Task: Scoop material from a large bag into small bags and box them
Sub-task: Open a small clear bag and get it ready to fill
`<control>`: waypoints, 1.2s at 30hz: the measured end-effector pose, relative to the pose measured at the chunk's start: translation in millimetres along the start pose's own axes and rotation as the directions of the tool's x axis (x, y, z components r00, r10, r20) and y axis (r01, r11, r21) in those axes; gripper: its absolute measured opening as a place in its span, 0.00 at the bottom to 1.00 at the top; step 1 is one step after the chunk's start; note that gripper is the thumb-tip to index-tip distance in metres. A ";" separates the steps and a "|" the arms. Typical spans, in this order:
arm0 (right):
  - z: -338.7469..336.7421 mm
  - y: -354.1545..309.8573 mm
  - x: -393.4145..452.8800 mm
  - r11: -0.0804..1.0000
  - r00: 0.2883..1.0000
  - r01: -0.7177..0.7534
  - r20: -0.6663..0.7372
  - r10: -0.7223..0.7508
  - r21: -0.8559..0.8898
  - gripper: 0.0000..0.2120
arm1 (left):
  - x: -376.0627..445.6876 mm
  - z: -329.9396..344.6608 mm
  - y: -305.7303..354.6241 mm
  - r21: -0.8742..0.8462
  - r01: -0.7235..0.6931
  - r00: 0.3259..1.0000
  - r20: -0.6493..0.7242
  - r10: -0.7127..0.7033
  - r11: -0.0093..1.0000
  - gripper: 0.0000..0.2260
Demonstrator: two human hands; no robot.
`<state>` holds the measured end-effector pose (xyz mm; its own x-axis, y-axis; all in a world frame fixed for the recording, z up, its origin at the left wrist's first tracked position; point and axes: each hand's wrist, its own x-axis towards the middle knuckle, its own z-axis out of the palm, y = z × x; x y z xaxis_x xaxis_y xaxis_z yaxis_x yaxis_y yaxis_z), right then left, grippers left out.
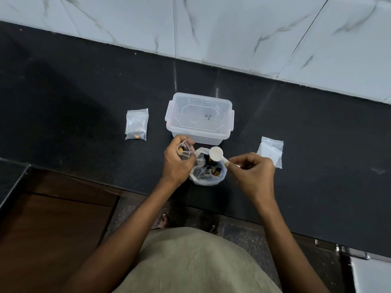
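Pinching white scoop in right hand, left hand gripping small bag; box scribble illegible.

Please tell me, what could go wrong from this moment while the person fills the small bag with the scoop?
1. The left hand grips the small bag bunched, so its mouth looks narrow; pieces could miss it and fall on the counter.
2. The right hand pinches the white scoop only at the handle's end; it may tip.
3. The large bag stands unsupported near the counter edge; a nudge could topple it.
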<state>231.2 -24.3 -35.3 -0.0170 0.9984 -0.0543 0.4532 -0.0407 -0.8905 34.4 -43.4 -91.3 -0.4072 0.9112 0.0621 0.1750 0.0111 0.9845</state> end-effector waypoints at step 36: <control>50.9 49.1 4.1 0.968 0.999 0.048 -0.008 -0.052 -0.246 0.02 | 3.1 34.4 -19.5 0.203 0.448 0.878 0.085 -0.472 0.870 0.21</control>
<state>208.0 -24.3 -102.3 -0.0335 0.9994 -0.0045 0.6568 0.0186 -0.7538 60.6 -26.6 -116.0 -0.3639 0.8294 -0.4238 0.1521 0.5018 0.8515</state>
